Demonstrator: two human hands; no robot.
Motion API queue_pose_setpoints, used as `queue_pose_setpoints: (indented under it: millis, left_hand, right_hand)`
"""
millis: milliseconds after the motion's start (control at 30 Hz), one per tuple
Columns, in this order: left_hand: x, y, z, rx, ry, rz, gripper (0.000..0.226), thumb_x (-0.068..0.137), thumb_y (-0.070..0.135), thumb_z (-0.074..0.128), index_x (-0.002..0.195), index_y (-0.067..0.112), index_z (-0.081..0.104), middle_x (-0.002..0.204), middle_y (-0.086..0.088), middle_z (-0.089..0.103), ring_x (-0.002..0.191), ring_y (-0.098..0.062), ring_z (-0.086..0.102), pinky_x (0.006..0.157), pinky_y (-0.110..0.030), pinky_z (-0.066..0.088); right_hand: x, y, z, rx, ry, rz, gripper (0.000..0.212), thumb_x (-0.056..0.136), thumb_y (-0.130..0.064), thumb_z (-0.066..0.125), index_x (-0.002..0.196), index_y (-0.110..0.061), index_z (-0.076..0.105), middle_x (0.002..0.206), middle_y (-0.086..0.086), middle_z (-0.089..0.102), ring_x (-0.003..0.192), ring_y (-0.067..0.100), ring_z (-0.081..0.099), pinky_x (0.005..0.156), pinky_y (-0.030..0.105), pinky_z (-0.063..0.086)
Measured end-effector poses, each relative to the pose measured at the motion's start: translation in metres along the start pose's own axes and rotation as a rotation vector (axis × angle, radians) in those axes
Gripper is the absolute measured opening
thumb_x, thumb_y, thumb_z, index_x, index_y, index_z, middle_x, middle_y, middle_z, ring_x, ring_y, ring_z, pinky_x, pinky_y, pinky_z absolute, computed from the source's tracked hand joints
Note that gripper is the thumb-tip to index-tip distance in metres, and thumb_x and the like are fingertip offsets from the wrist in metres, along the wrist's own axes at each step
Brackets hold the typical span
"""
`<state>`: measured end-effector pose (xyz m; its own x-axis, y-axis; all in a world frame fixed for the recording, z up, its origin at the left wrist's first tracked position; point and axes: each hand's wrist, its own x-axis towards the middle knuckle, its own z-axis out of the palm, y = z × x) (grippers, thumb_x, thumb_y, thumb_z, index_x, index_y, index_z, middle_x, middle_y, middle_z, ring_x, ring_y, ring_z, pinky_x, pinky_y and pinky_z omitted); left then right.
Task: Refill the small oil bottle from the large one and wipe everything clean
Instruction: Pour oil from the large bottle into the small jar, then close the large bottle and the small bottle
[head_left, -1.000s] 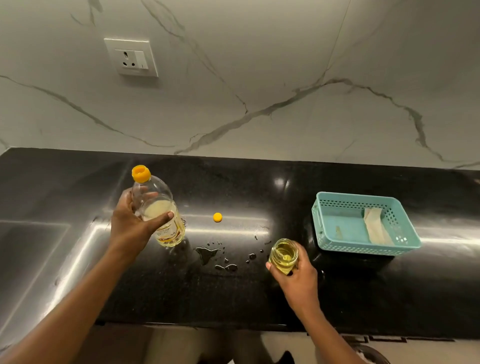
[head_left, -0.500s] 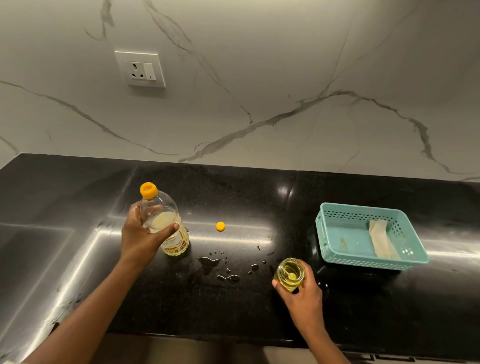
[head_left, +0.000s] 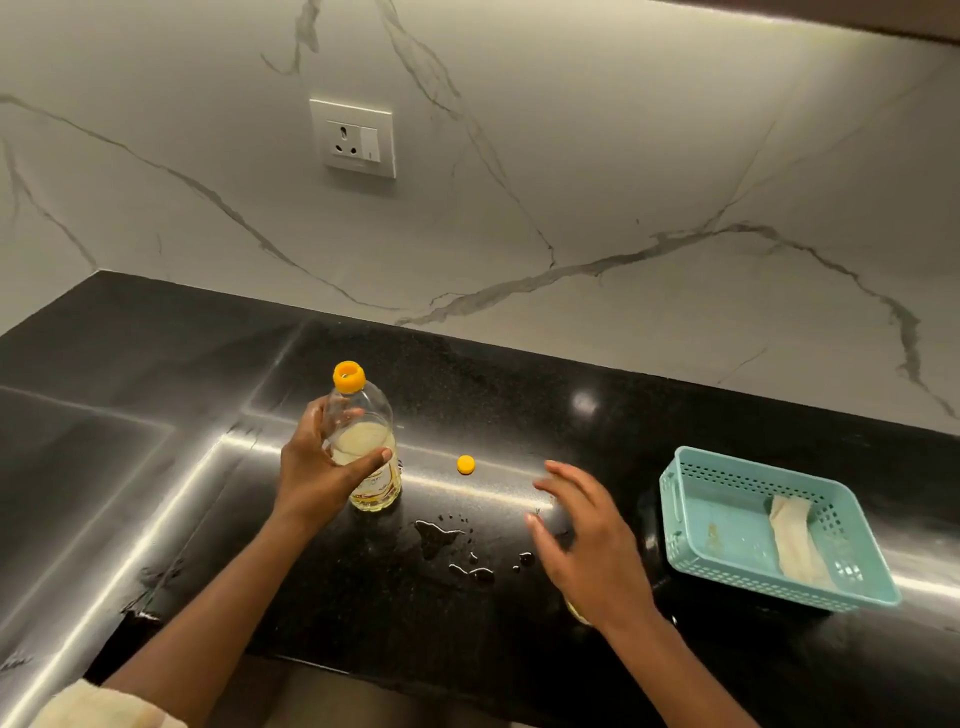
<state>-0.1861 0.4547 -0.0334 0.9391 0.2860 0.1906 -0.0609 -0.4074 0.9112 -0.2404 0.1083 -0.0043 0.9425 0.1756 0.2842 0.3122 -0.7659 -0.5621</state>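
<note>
The large oil bottle (head_left: 374, 467) stands upright on the black counter (head_left: 519, 395), partly filled, its yellow neck (head_left: 349, 375) uncapped. My left hand (head_left: 319, 467) is wrapped around its middle. A small yellow cap (head_left: 466, 464) lies on the counter to the bottle's right. My right hand (head_left: 587, 545) hovers with fingers spread, holding nothing. The small oil bottle (head_left: 577, 614) is almost wholly hidden under that wrist; only a sliver shows. Spilled oil drops (head_left: 441, 535) lie between my hands.
A teal plastic basket (head_left: 670, 499) sits at the right with a folded cream cloth (head_left: 795, 540) inside. A wall socket (head_left: 353, 137) is on the marble backsplash. The counter steps down at the left (head_left: 78, 467). Cream fabric (head_left: 104, 706) shows at the bottom left.
My right hand has let go of the small bottle, opened, and moved up and left over it. The camera has tilted. My left hand still grips the large bottle.
</note>
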Motion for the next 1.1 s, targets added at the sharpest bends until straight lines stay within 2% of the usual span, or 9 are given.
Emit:
queue_pose_setpoints:
  millis: [133, 233, 467, 600, 667, 767, 833, 967, 1100]
  left_hand:
    - [-0.006, 0.005, 0.003, -0.059, 0.023, -0.001, 0.087, 0.061, 0.046, 0.099, 0.137, 0.031, 0.059, 0.124, 0.008, 0.077, 0.116, -0.009, 0.074, 0.093, -0.038, 0.063]
    - [-0.006, 0.008, 0.002, -0.093, 0.015, -0.002, 0.084, 0.060, 0.046, 0.097, 0.135, 0.033, 0.061, 0.122, 0.012, 0.078, 0.113, -0.007, 0.075, 0.094, -0.040, 0.064]
    - [-0.005, 0.002, 0.001, -0.105, 0.042, -0.007, 0.086, 0.062, 0.043, 0.099, 0.139, 0.038, 0.060, 0.123, 0.013, 0.077, 0.112, -0.011, 0.076, 0.094, -0.047, 0.065]
    - [-0.005, -0.003, 0.001, -0.104, 0.036, -0.015, 0.092, 0.061, 0.046, 0.100, 0.143, 0.041, 0.057, 0.124, 0.014, 0.076, 0.113, -0.010, 0.075, 0.095, -0.046, 0.065]
    - [-0.006, -0.002, 0.002, -0.108, 0.039, -0.026, 0.093, 0.061, 0.046, 0.100, 0.144, 0.040, 0.057, 0.124, 0.013, 0.077, 0.113, -0.009, 0.075, 0.096, -0.046, 0.065]
    - [-0.006, 0.000, 0.001, -0.097, 0.044, -0.024, 0.094, 0.062, 0.048, 0.098, 0.146, 0.037, 0.057, 0.125, 0.015, 0.075, 0.114, -0.006, 0.073, 0.097, -0.043, 0.064]
    - [-0.006, 0.000, 0.000, -0.101, 0.040, -0.033, 0.095, 0.062, 0.049, 0.097, 0.147, 0.035, 0.057, 0.125, 0.014, 0.075, 0.114, -0.005, 0.073, 0.097, -0.042, 0.064]
    - [-0.007, 0.002, 0.000, -0.103, 0.035, -0.044, 0.099, 0.061, 0.049, 0.096, 0.150, 0.029, 0.056, 0.125, 0.011, 0.076, 0.112, -0.005, 0.073, 0.096, -0.042, 0.065]
    - [-0.007, 0.007, -0.001, -0.112, 0.026, -0.047, 0.098, 0.061, 0.048, 0.097, 0.148, 0.031, 0.057, 0.120, 0.017, 0.077, 0.111, -0.002, 0.074, 0.093, -0.039, 0.066]
  right_hand:
    - [0.073, -0.025, 0.048, -0.139, -0.400, 0.006, 0.050, 0.096, -0.036, 0.066, 0.145, -0.026, 0.056, 0.149, -0.007, 0.052, 0.134, 0.020, 0.055, 0.105, 0.034, 0.048]
    - [0.104, -0.032, 0.088, -0.278, -0.576, 0.024, 0.057, 0.098, -0.025, 0.060, 0.154, -0.022, 0.047, 0.152, 0.006, 0.051, 0.136, 0.034, 0.054, 0.107, 0.042, 0.048]
    - [0.112, -0.012, 0.125, -0.484, -0.662, -0.074, 0.027, 0.096, -0.003, 0.054, 0.118, -0.011, 0.069, 0.121, 0.013, 0.062, 0.112, 0.037, 0.066, 0.090, 0.040, 0.052]
    - [0.116, -0.008, 0.105, -0.362, -0.614, 0.037, 0.024, 0.097, -0.015, 0.058, 0.118, -0.015, 0.070, 0.122, 0.011, 0.070, 0.115, 0.033, 0.067, 0.091, 0.038, 0.053]
    - [0.134, -0.022, 0.082, -0.180, -0.512, 0.094, 0.022, 0.097, -0.022, 0.067, 0.117, -0.016, 0.075, 0.113, 0.007, 0.076, 0.106, 0.026, 0.072, 0.092, 0.038, 0.058]
    - [0.175, -0.071, 0.036, 0.132, -0.366, -0.038, 0.024, 0.094, -0.023, 0.077, 0.118, -0.019, 0.077, 0.104, -0.001, 0.077, 0.096, 0.013, 0.073, 0.092, 0.036, 0.062]
    - [0.199, -0.111, 0.008, 0.273, -0.379, -0.210, 0.028, 0.093, -0.022, 0.079, 0.120, -0.023, 0.076, 0.106, -0.005, 0.075, 0.097, 0.007, 0.072, 0.090, 0.027, 0.062]
    - [0.220, -0.174, -0.012, 0.114, -0.562, -0.538, 0.031, 0.094, -0.028, 0.080, 0.123, -0.018, 0.076, 0.108, -0.002, 0.076, 0.096, 0.011, 0.072, 0.087, 0.024, 0.062]
    - [0.226, -0.202, -0.010, -0.117, -0.637, -0.701, 0.032, 0.095, -0.026, 0.078, 0.126, -0.018, 0.077, 0.112, 0.001, 0.076, 0.097, 0.013, 0.071, 0.087, 0.029, 0.062]
